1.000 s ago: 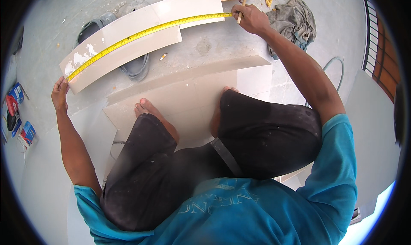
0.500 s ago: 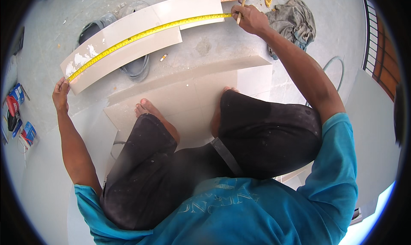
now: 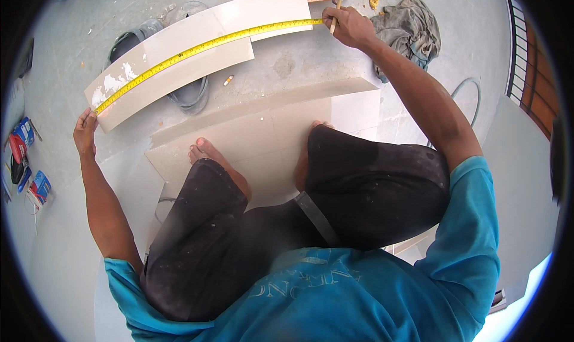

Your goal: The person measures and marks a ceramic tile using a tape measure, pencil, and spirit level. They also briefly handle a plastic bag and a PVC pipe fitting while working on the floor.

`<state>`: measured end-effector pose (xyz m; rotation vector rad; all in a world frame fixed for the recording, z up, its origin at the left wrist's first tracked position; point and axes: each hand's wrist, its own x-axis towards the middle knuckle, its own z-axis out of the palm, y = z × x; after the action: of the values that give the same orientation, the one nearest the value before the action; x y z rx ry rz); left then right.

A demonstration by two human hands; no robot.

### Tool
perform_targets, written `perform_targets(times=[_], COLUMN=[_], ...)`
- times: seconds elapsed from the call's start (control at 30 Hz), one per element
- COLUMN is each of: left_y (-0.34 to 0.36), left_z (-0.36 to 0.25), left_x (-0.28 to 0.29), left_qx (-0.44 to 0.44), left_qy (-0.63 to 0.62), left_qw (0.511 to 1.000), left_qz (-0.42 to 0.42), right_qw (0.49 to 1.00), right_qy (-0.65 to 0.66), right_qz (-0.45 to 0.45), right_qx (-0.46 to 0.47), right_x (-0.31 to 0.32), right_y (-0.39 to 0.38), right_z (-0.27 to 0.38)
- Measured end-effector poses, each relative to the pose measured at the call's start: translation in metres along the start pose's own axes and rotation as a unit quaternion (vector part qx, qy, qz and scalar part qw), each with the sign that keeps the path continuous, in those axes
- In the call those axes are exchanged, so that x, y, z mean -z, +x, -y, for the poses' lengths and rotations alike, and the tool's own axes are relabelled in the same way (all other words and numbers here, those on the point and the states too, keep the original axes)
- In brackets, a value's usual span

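Observation:
A yellow tape measure (image 3: 203,45) is stretched along a long beige tile or board piece (image 3: 263,10) that has white patches near its left end. At that left end, my left hand (image 3: 85,133) pinches the tape's tip against the edge. Beyond the opposite end, my right hand (image 3: 353,28) is closed around the other end of the tape; the tape's case is hidden in it. A pale pencil-like stick (image 3: 336,22) juts out between the right fingers. The piece rests across a dark bucket (image 3: 194,95).
A crumpled grey cloth (image 3: 409,31) lies beside my right forearm. Under my bare feet is a beige tiled step (image 3: 263,139). A small white and orange object (image 3: 228,80) lies near the bucket. Blue and red packages (image 3: 21,142) sit far left; a hose (image 3: 477,97) curves at right.

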<state>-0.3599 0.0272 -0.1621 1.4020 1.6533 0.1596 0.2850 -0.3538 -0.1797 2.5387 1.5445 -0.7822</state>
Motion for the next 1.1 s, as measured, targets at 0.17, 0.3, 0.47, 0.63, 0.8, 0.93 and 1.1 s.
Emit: perform_targets(times=[0.17, 0.3, 0.47, 0.63, 0.8, 0.93, 1.1], left_y=[0.002, 0.003, 0.003, 0.003, 0.001, -0.003, -0.010], left_z=[0.004, 0.005, 0.003, 0.001, -0.001, -0.003, -0.008], left_x=[0.001, 0.002, 0.001, -0.003, -0.004, -0.005, -0.009], left_qx=[-0.008, -0.004, -0.011, -0.013, -0.037, -0.077, -0.085], left_qy=[0.000, 0.002, 0.012, 0.010, 0.032, 0.105, 0.165], left_qw=[1.000, 1.000, 1.000, 1.000, 0.998, 0.991, 0.983], left_qz=[0.010, 0.010, 0.012, 0.015, 0.028, 0.026, 0.009], right_qw=[1.000, 1.000, 1.000, 1.000, 0.998, 0.999, 1.000], right_qy=[0.000, -0.001, 0.003, -0.010, -0.014, -0.010, -0.010], right_qz=[-0.002, -0.004, -0.004, -0.005, -0.041, -0.024, -0.020], right_qx=[-0.002, -0.001, 0.007, 0.001, 0.036, 0.019, 0.020], right_x=[0.001, 0.001, 0.001, 0.000, 0.001, 0.004, 0.006], right_y=[-0.001, -0.001, 0.000, 0.001, -0.001, -0.004, -0.005], right_z=[0.001, 0.001, -0.001, -0.004, -0.003, -0.001, 0.000])
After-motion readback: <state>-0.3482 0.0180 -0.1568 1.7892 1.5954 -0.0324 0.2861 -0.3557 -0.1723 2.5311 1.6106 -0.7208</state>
